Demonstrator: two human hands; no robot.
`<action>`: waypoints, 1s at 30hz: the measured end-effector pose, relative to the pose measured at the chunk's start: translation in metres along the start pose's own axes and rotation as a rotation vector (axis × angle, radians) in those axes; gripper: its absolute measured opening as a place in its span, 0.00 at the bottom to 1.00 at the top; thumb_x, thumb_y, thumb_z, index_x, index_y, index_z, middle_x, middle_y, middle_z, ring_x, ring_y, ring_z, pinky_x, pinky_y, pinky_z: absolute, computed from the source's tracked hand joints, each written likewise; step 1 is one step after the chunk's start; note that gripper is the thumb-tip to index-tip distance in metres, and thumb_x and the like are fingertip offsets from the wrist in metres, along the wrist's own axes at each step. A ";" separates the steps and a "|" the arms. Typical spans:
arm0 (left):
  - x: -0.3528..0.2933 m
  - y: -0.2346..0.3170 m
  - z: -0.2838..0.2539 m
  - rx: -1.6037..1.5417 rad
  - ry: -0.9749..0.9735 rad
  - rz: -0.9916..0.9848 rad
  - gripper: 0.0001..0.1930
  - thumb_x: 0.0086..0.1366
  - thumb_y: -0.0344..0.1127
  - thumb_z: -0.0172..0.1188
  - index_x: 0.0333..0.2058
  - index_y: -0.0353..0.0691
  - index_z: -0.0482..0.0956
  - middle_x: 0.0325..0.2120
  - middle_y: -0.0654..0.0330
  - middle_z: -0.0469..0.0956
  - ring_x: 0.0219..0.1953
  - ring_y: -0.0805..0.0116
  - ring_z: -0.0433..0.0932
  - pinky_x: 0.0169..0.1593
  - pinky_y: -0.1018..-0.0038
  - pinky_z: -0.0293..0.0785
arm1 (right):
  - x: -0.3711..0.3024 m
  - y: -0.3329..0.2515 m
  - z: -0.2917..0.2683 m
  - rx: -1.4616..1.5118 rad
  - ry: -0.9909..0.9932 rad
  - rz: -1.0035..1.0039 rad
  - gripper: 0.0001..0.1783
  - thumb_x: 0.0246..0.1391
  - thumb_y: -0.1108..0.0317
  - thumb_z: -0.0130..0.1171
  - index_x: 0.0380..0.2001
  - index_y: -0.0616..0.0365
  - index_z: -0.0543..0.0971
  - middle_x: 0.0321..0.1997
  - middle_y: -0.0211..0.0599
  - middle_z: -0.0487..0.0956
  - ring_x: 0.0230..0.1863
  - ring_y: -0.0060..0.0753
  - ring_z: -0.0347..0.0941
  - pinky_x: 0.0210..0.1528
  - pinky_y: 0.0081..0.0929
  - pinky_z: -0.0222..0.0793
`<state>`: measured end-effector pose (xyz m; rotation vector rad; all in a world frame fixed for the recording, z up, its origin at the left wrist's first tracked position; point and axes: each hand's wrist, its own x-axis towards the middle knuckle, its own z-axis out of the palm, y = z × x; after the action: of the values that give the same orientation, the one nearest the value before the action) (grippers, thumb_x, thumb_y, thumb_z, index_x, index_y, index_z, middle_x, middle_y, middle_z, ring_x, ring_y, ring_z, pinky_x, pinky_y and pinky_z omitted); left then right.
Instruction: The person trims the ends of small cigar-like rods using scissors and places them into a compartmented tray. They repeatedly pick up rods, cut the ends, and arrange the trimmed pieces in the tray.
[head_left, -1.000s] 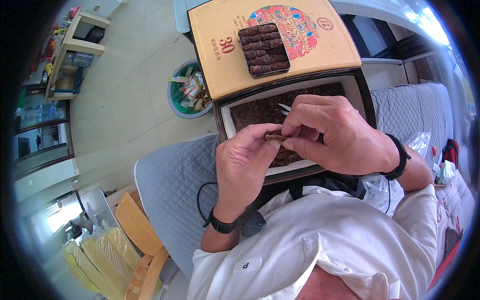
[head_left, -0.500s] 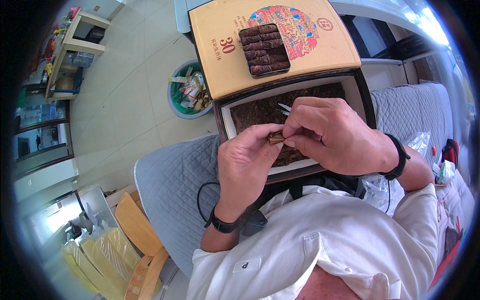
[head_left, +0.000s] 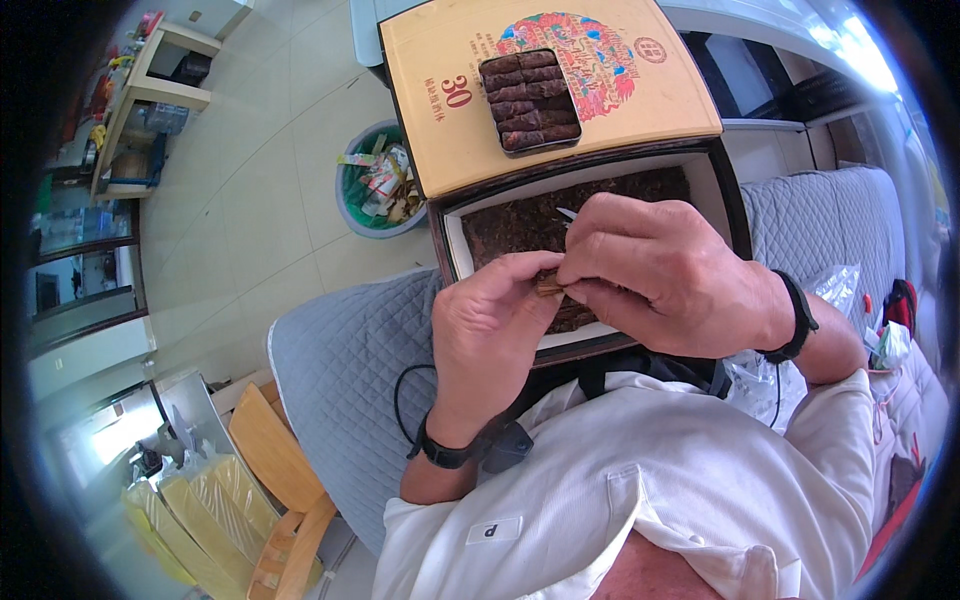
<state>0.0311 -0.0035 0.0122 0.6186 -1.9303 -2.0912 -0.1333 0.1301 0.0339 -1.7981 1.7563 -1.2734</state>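
Note:
Over an open box (head_left: pixel 453 236) of dark brown shredded tobacco (head_left: pixel 505 222), my left hand (head_left: pixel 487 322) pinches a short roll of brown tobacco leaf (head_left: pixel 549 286) between thumb and fingers. My right hand (head_left: pixel 660 272) is closed on the roll's other end, its thumb and fingertips meeting my left fingers and hiding most of it. Pointed metal tips (head_left: pixel 567 213), like scissor blades, stick out beside my right knuckles; whether that hand holds them I cannot tell. Beyond, a small tin (head_left: pixel 497 140) with several dark rolled cigars (head_left: pixel 530 92) rests on the box's yellow lid (head_left: pixel 440 150).
A bin (head_left: pixel 343 200) with a green liner and scraps stands on the tiled floor to the left. A grey quilted cover (head_left: pixel 350 350) spreads along my left, with another quilted seat (head_left: pixel 830 215) at right. Wooden furniture (head_left: pixel 275 450) sits at lower left.
My right hand has shifted slightly left and turned over the roll, covering more of it. Less of the metal tips shows. My left hand stays nearly in place.

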 end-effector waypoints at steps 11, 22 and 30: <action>0.000 -0.006 0.005 0.169 0.030 0.045 0.10 0.62 0.18 0.59 0.43 0.29 0.83 0.28 0.56 0.86 0.33 0.76 0.85 0.38 0.78 0.79 | 0.001 0.004 -0.002 0.018 -0.116 -0.033 0.05 0.53 0.75 0.62 0.33 0.63 0.77 0.32 0.44 0.74 0.34 0.51 0.76 0.35 0.42 0.73; 0.002 -0.002 0.006 0.140 0.064 -0.010 0.09 0.64 0.19 0.59 0.43 0.29 0.83 0.28 0.57 0.86 0.33 0.77 0.84 0.37 0.79 0.79 | 0.000 -0.001 -0.002 0.151 -0.160 0.003 0.06 0.54 0.74 0.62 0.34 0.62 0.75 0.32 0.44 0.73 0.34 0.52 0.75 0.36 0.43 0.73; 0.001 0.000 0.004 0.037 0.010 -0.023 0.10 0.67 0.19 0.59 0.46 0.28 0.82 0.34 0.60 0.85 0.37 0.81 0.80 0.42 0.81 0.77 | 0.000 0.014 -0.002 0.031 -0.108 0.038 0.07 0.55 0.75 0.61 0.36 0.62 0.76 0.34 0.45 0.75 0.36 0.53 0.76 0.37 0.43 0.73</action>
<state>0.0286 0.0002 0.0120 0.6613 -1.9691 -2.0667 -0.1434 0.1280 0.0242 -1.7734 1.6949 -1.1603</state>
